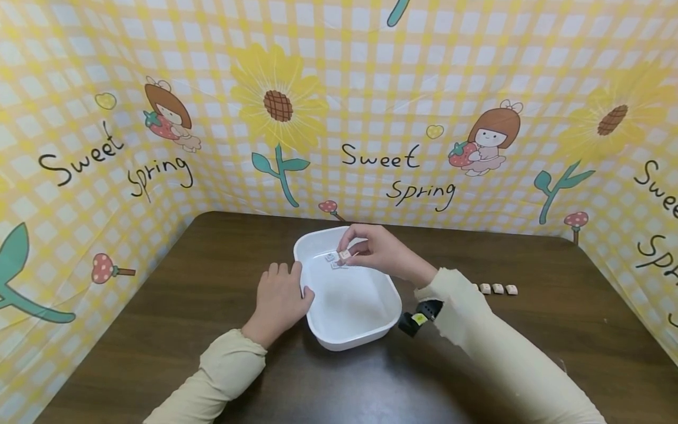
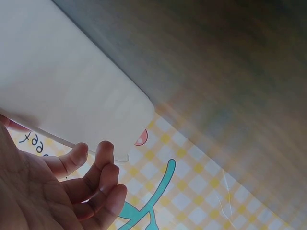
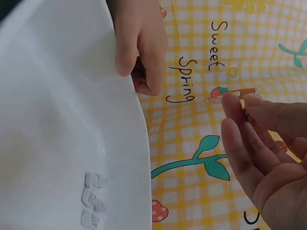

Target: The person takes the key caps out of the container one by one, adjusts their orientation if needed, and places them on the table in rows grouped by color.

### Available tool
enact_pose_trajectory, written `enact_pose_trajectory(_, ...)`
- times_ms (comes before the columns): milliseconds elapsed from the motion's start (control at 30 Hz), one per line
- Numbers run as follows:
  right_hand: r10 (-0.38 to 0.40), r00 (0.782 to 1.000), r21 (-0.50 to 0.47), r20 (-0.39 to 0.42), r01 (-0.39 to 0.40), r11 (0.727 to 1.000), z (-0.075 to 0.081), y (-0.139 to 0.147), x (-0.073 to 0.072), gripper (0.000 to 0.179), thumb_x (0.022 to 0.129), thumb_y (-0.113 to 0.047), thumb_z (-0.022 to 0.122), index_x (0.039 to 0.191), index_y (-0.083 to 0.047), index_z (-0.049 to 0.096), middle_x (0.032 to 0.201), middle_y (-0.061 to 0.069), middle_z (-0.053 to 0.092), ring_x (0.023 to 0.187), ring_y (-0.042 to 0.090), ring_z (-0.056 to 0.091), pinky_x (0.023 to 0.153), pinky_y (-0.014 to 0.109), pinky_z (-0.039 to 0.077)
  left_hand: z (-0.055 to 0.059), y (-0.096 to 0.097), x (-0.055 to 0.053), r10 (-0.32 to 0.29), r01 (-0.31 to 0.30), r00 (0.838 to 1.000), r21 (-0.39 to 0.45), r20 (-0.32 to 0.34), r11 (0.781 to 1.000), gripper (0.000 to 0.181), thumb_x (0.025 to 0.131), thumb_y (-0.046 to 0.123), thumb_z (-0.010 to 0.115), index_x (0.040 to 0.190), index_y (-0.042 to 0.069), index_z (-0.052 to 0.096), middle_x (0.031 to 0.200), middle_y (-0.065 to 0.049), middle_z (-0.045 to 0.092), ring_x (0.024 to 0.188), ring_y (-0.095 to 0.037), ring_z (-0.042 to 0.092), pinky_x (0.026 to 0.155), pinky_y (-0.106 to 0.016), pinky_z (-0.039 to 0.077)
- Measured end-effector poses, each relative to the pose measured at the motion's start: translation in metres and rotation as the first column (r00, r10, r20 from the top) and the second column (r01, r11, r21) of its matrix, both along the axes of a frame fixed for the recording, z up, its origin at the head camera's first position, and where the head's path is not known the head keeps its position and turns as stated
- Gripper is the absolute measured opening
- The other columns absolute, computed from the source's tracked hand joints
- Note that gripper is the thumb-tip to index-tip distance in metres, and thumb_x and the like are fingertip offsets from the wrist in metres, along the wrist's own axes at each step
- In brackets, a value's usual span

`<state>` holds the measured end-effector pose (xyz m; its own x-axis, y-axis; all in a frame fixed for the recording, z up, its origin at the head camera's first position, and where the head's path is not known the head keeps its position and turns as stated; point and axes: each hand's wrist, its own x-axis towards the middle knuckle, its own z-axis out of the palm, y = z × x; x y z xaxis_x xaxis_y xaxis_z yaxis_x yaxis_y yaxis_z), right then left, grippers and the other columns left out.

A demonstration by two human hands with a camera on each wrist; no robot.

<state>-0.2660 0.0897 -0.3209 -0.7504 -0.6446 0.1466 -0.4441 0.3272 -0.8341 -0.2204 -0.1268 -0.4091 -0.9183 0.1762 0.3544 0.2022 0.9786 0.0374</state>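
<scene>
A white plastic basin [image 1: 349, 341] stands on the table. My left hand [image 1: 279, 300] holds its left rim, the thumb at the rim and the other fingers [image 2: 108, 175] loosely bent along the outer wall. Over the far part of the basin, my right hand [image 1: 378, 253] pinches a small cream-white keycap [image 1: 345, 254] between thumb and fingertips. Just below it, several small white keycaps [image 1: 331, 258] lie on the basin floor. The right wrist view also shows these loose keycaps [image 3: 91, 199] near the basin wall. In that view the pinched keycap is mostly hidden by the fingers.
To the right, a short row of cream keycaps [image 1: 498, 288] lies on the dark wooden table [image 1: 529, 335], partly covered by the right sleeve. A black strap device [image 1: 418, 318] sits at the right wrist. Behind the table hangs a yellow checked cloth [image 1: 365, 106].
</scene>
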Motion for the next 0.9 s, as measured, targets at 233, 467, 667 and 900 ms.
enact_pose_trajectory(233,-0.012,0.998,-0.003,-0.058,0.012,1.0,0.001,0.015,0.016,0.025,0.079,-0.003,0.07,0.103,-0.004,0.064,0.107,0.013,0.063,0.086,0.017,0.07,0.074,0.027,0.055,0.001,0.0,0.001,0.0,0.0,1.0,0.007,-0.005,1.0,0.038,0.078,0.031,0.06,0.102,0.001,0.058,0.08,-0.016,0.057,0.075,-0.028,0.046,0.066,-0.039,0.042)
enact_pose_trajectory(467,-0.085,0.996,0.047,-0.01,0.086,0.995,-0.001,0.035,0.019,0.021,0.08,-0.004,0.069,0.101,-0.009,0.067,0.104,0.01,0.065,0.081,0.014,0.068,0.073,0.026,0.054,0.0,0.0,0.001,-0.002,0.002,1.0,0.005,-0.014,1.0,0.037,0.077,0.03,0.06,0.101,0.001,0.058,0.08,-0.017,0.057,0.074,-0.028,0.046,0.065,-0.039,0.042)
enact_pose_trajectory(667,-0.161,0.987,0.078,-0.019,0.162,0.984,-0.006,0.062,0.018,0.02,0.078,-0.009,0.073,0.097,-0.01,0.068,0.099,0.009,0.068,0.079,0.015,0.065,0.077,0.032,0.053,0.0,0.0,0.0,-0.001,0.001,1.0,0.0,-0.013,1.0,0.037,0.078,0.03,0.06,0.101,0.001,0.057,0.08,-0.017,0.057,0.075,-0.029,0.047,0.066,-0.04,0.042)
enact_pose_trajectory(900,-0.224,0.973,0.102,-0.05,0.228,0.968,-0.011,0.114,0.016,0.018,0.08,-0.015,0.072,0.098,-0.013,0.068,0.089,0.007,0.069,0.074,0.017,0.065,0.068,0.029,0.053,0.0,0.0,0.0,-0.003,0.003,1.0,0.002,-0.015,1.0,0.038,0.078,0.03,0.06,0.102,0.001,0.057,0.081,-0.018,0.058,0.076,-0.03,0.048,0.067,-0.04,0.042)
